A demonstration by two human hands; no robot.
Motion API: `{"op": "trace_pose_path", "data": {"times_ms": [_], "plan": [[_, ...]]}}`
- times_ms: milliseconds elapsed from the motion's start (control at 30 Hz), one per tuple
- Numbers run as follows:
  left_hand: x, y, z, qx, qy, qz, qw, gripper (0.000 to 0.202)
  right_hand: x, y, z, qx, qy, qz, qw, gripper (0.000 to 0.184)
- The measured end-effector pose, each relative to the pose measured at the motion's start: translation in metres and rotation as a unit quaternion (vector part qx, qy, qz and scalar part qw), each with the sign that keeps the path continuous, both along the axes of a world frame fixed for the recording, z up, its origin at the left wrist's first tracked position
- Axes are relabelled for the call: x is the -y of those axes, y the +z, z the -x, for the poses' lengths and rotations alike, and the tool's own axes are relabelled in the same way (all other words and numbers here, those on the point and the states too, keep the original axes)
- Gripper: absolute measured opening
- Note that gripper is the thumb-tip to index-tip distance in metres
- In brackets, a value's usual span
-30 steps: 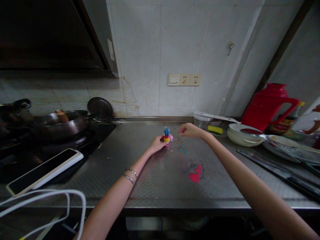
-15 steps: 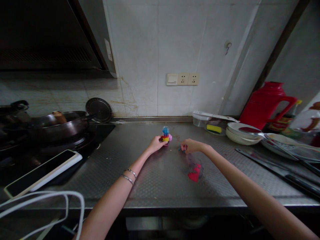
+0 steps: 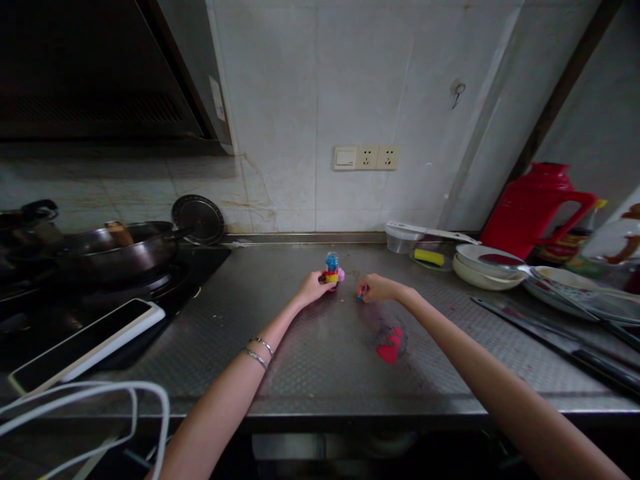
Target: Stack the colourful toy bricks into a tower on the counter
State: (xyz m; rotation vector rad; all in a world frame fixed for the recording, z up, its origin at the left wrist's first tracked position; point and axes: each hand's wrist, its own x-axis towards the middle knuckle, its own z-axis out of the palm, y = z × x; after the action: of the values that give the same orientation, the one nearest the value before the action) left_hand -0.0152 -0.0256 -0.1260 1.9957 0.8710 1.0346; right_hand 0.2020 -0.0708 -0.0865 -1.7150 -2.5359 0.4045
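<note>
My left hand (image 3: 314, 288) is wrapped round a small clear jar (image 3: 333, 261) standing upright on the metal counter. Blue shows at the jar's top, with red and yellow bands below. Against its right side is a small pink thing (image 3: 341, 274), whose kind I cannot make out. To the right of the jar, my right hand (image 3: 376, 288) has its fingers pinched close to the counter. A tiny blue piece (image 3: 360, 297) shows at those fingertips. Nearer the front lies a bright red patch (image 3: 389, 347) with a greyish, see-through surround.
The metal counter (image 3: 280, 373) runs along a tiled wall. On the left are a pan (image 3: 120, 253), a phone-like slab (image 3: 85, 347) and a white cable (image 3: 163, 407). Bowls (image 3: 487, 270), a red thermos jug (image 3: 530, 210), a plastic tub (image 3: 400, 239) and black-handled utensils (image 3: 575, 353) line the right.
My right hand has shifted slightly left and up, and less of the blue piece shows at its fingertips. My left hand stays on the jar.
</note>
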Motion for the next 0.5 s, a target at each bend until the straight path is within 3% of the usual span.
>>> {"op": "trace_pose_path", "data": {"times_ms": [300, 500], "plan": [[0.001, 0.001, 0.000, 0.004, -0.002, 0.008, 1.000, 0.036, -0.003, 0.002, 0.007, 0.053, -0.017, 0.022, 0.998, 0.016], [0.001, 0.001, -0.001, 0.011, 0.012, 0.024, 1.000, 0.038, -0.014, 0.005, -0.006, -0.050, -0.033, -0.003, 0.998, 0.019]]}}
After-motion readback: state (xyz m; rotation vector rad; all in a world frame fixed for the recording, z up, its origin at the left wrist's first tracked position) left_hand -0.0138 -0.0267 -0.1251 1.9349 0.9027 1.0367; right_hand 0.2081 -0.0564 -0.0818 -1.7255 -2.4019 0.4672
